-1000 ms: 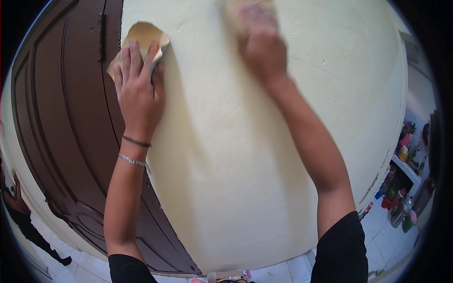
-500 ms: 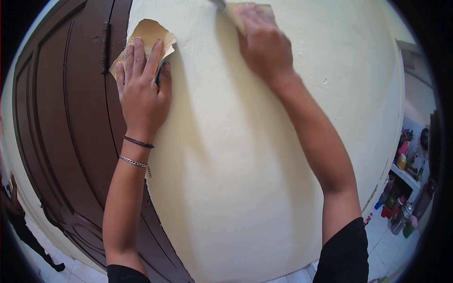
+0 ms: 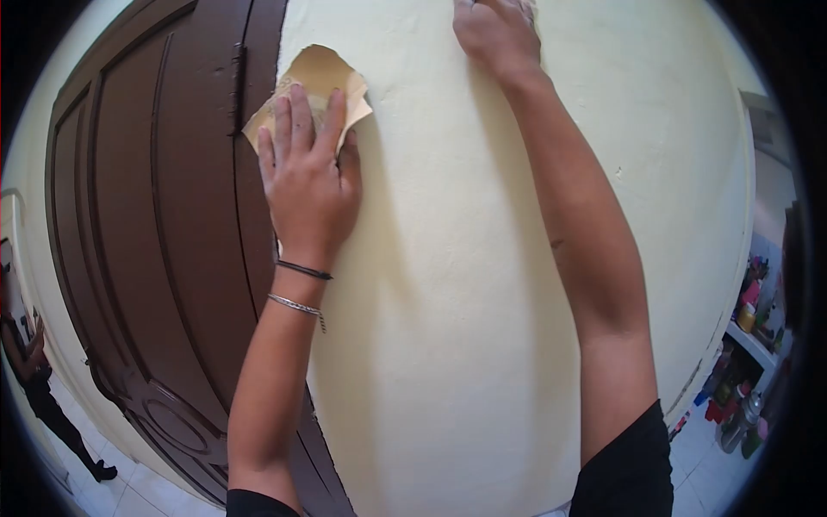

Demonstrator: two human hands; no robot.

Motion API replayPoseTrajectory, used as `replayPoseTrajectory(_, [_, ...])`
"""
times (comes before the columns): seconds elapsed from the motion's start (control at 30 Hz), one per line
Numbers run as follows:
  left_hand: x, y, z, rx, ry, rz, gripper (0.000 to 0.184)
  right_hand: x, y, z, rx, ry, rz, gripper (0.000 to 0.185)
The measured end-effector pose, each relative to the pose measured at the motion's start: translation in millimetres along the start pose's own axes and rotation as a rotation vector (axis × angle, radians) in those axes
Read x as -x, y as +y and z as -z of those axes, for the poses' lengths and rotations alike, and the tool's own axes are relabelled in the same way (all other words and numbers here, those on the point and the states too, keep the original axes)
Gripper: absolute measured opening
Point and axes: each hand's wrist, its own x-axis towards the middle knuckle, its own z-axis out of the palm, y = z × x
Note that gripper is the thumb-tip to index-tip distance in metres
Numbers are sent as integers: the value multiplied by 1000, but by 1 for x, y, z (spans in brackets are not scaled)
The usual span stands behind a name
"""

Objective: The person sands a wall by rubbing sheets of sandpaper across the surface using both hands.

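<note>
My left hand (image 3: 312, 177) lies with its fingers spread on a creased sheet of tan sandpaper (image 3: 320, 71), pressing it to the pale yellow wall (image 3: 448, 302) beside the brown door (image 3: 121, 207). Higher up and to the right, my right hand (image 3: 500, 36) is against the same wall at the top edge of the view. Its fingers are bent and partly cut off by the frame; what they hold is mostly hidden.
At the far left a person in dark clothes (image 3: 52, 409) stands on the tiled floor (image 3: 129, 500). A shelf (image 3: 754, 345) with bottles and pots stands through an opening at the far right. A metal hinge (image 3: 238, 90) runs along the door edge.
The view has shifted, so the door and my left hand appear further right. My right hand has moved up to the top edge, and the tan sheet at it has left view.
</note>
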Motion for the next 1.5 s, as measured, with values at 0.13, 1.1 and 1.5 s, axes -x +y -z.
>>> replayPoseTrajectory(0.13, [12, 1, 8, 23, -69, -28, 43, 18, -57, -27, -33, -40, 208, 46])
replayPoseTrajectory(1.1, [38, -11, 26, -6, -181, -93, 43, -2, 184, 33, 213, 129, -202, 50])
replayPoseTrajectory(1.5, [-7, -7, -9, -123, -7, 80, 46, 89, 413, 167, 213, 67, -550, 59])
